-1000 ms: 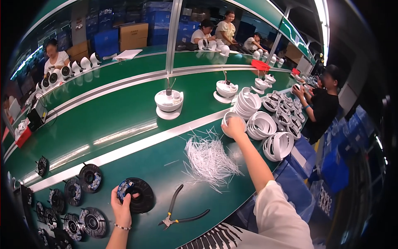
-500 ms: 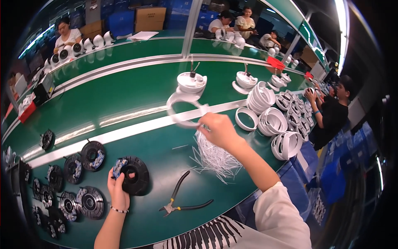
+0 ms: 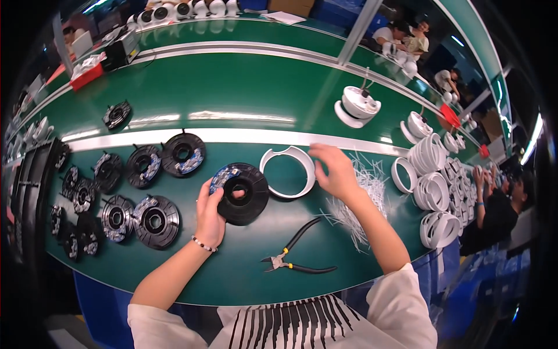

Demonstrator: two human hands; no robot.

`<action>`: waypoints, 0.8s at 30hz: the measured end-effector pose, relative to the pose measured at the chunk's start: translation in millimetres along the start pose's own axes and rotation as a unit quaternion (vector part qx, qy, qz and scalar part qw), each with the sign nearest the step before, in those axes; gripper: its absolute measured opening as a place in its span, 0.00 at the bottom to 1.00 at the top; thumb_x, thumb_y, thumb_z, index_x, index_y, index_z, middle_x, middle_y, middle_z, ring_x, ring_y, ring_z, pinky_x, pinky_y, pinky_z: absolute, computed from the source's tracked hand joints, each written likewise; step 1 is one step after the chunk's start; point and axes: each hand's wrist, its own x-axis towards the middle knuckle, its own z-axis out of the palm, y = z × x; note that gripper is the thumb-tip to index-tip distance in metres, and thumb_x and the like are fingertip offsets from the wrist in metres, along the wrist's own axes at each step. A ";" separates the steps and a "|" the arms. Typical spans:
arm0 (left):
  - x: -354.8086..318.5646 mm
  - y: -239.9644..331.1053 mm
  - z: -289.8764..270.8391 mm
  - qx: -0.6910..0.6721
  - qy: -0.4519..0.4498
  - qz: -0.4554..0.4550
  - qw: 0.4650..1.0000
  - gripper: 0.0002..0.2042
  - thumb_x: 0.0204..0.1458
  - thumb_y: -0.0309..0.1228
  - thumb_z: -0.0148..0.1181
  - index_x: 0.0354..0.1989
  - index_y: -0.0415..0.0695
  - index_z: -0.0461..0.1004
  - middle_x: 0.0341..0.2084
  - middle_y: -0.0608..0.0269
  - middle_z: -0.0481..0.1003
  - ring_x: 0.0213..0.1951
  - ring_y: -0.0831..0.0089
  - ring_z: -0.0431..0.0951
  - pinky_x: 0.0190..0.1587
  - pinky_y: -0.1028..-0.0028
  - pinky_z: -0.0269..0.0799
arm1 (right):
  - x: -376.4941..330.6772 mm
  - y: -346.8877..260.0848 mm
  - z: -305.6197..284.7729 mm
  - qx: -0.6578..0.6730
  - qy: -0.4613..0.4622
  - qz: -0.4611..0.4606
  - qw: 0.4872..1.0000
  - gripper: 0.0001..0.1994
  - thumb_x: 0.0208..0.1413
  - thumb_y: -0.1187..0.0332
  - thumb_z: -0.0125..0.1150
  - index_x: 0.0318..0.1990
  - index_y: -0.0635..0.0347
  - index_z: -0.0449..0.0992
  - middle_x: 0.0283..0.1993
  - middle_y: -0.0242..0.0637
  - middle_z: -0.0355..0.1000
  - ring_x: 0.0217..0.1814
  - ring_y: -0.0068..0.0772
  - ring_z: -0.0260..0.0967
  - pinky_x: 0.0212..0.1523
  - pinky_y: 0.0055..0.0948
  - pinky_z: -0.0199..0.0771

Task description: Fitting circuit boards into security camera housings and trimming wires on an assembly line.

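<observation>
My left hand (image 3: 210, 218) grips a black round disc-shaped base (image 3: 251, 203) by its left side; a blue circuit board (image 3: 224, 175) sits on it, and a fingertip shows through its centre hole. Just right of the base, a white plastic ring (image 3: 267, 180) with a notch in its upper rim rests on the green table. My right hand (image 3: 337, 171) is at the ring's right edge, thumb and fingers apart and holding nothing; whether it touches the rim is unclear. Diagonal cutters (image 3: 283, 257) with black handles lie spread in front of the base.
Several black bases (image 3: 157, 221) with circuit boards spread across the left. Thin white strips (image 3: 363, 203) are heaped beneath my right forearm. Stacked white rings (image 3: 431, 191) stand farther right, near a co-worker (image 3: 499, 203). White domed units (image 3: 359, 103) sit on the strip beyond the metal rail.
The white ring has come down from the air onto the table beside the black base, and my right hand has let go of it. The view has turned left.
</observation>
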 end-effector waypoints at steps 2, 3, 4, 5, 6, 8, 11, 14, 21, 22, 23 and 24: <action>1.0 -1.5 -3.9 -0.001 0.006 0.002 1.000 0.14 0.56 0.28 0.39 0.50 0.39 0.55 0.42 0.57 0.68 0.42 0.70 0.73 0.45 0.72 0.69 | 6.4 -17.8 8.0 -0.034 0.002 0.060 0.998 0.22 0.40 0.61 0.62 0.42 0.65 0.69 0.48 0.48 0.65 0.50 0.47 0.62 0.49 0.37 0.64; 2.3 -2.4 -4.2 0.004 0.007 0.004 1.000 0.14 0.56 0.28 0.39 0.50 0.39 0.55 0.42 0.57 0.68 0.43 0.70 0.72 0.45 0.72 0.69 | 8.5 -20.9 13.2 -0.049 -0.036 0.069 0.996 0.37 0.33 0.47 0.65 0.47 0.68 0.64 0.53 0.54 0.59 0.54 0.51 0.58 0.52 0.39 0.61; 2.9 -3.8 -5.1 0.010 0.007 0.006 1.000 0.14 0.56 0.28 0.39 0.50 0.39 0.55 0.42 0.57 0.68 0.44 0.70 0.71 0.46 0.72 0.69 | 9.8 -27.2 16.5 -0.066 -0.063 0.085 0.992 0.41 0.31 0.45 0.66 0.49 0.68 0.62 0.55 0.55 0.57 0.55 0.52 0.57 0.52 0.39 0.60; 3.2 -6.4 -7.1 0.020 0.004 0.011 1.000 0.14 0.57 0.28 0.38 0.51 0.39 0.54 0.44 0.56 0.66 0.46 0.70 0.70 0.46 0.71 0.69 | 12.5 -35.6 19.0 -0.083 -0.089 0.101 0.987 0.44 0.28 0.43 0.66 0.50 0.69 0.61 0.56 0.56 0.55 0.56 0.52 0.56 0.53 0.40 0.59; 2.4 -6.4 -5.6 0.020 0.006 0.011 1.000 0.14 0.57 0.28 0.38 0.51 0.39 0.54 0.44 0.56 0.66 0.46 0.70 0.70 0.46 0.71 0.69 | 15.8 -37.5 22.3 -0.090 -0.121 0.112 0.982 0.50 0.24 0.41 0.67 0.54 0.68 0.57 0.58 0.57 0.52 0.57 0.54 0.54 0.54 0.41 0.58; 0.9 -5.5 -2.5 0.024 -0.003 0.026 0.999 0.15 0.56 0.26 0.38 0.51 0.39 0.52 0.46 0.55 0.64 0.46 0.69 0.69 0.47 0.70 0.68 | 26.7 -37.5 28.7 -0.071 -0.168 0.159 0.970 0.51 0.25 0.41 0.67 0.55 0.68 0.56 0.58 0.57 0.52 0.59 0.53 0.52 0.57 0.40 0.55; 2.6 -6.3 -6.3 0.009 -0.002 0.022 1.000 0.16 0.55 0.24 0.40 0.52 0.40 0.51 0.48 0.57 0.62 0.49 0.69 0.68 0.48 0.70 0.67 | 30.5 -33.7 34.4 -0.051 -0.232 0.212 0.948 0.52 0.25 0.42 0.68 0.57 0.67 0.53 0.59 0.57 0.51 0.61 0.53 0.50 0.59 0.39 0.52; 3.8 -8.6 -8.3 0.029 0.010 0.043 0.999 0.17 0.54 0.23 0.41 0.53 0.40 0.51 0.48 0.58 0.62 0.49 0.69 0.67 0.49 0.71 0.66 | 31.8 -37.6 34.4 -0.059 -0.238 0.215 0.945 0.53 0.24 0.42 0.68 0.57 0.67 0.52 0.59 0.57 0.51 0.61 0.52 0.49 0.59 0.39 0.51; 2.3 -1.4 -7.4 0.011 -0.026 0.021 0.999 0.19 0.52 0.25 0.44 0.53 0.38 0.53 0.48 0.55 0.64 0.49 0.68 0.67 0.50 0.68 0.64 | 23.6 -46.6 37.7 -0.054 -0.111 0.160 0.979 0.52 0.23 0.43 0.69 0.56 0.66 0.54 0.59 0.57 0.50 0.60 0.61 0.47 0.53 0.50 0.57; 2.5 -1.3 -8.6 0.022 -0.034 0.016 0.999 0.19 0.52 0.26 0.43 0.53 0.37 0.53 0.48 0.53 0.64 0.50 0.66 0.66 0.51 0.66 0.63 | 22.5 -49.0 37.2 -0.053 -0.111 0.161 0.979 0.52 0.23 0.43 0.69 0.56 0.66 0.54 0.59 0.57 0.50 0.60 0.61 0.47 0.53 0.50 0.57; 2.4 -1.1 -8.5 0.023 -0.033 0.015 0.999 0.19 0.52 0.26 0.43 0.53 0.37 0.53 0.48 0.53 0.64 0.50 0.66 0.66 0.51 0.66 0.63 | 22.1 -52.8 34.9 -0.048 -0.124 0.138 0.981 0.52 0.23 0.43 0.69 0.56 0.66 0.55 0.59 0.56 0.50 0.60 0.61 0.47 0.53 0.50 0.57; 2.3 -0.8 -8.2 0.009 -0.034 0.019 0.999 0.18 0.52 0.26 0.44 0.52 0.37 0.54 0.47 0.54 0.65 0.49 0.67 0.67 0.50 0.67 0.64 | 22.2 -56.3 31.5 -0.044 -0.136 0.116 0.983 0.51 0.23 0.44 0.69 0.56 0.66 0.56 0.59 0.56 0.50 0.60 0.61 0.47 0.53 0.50 0.56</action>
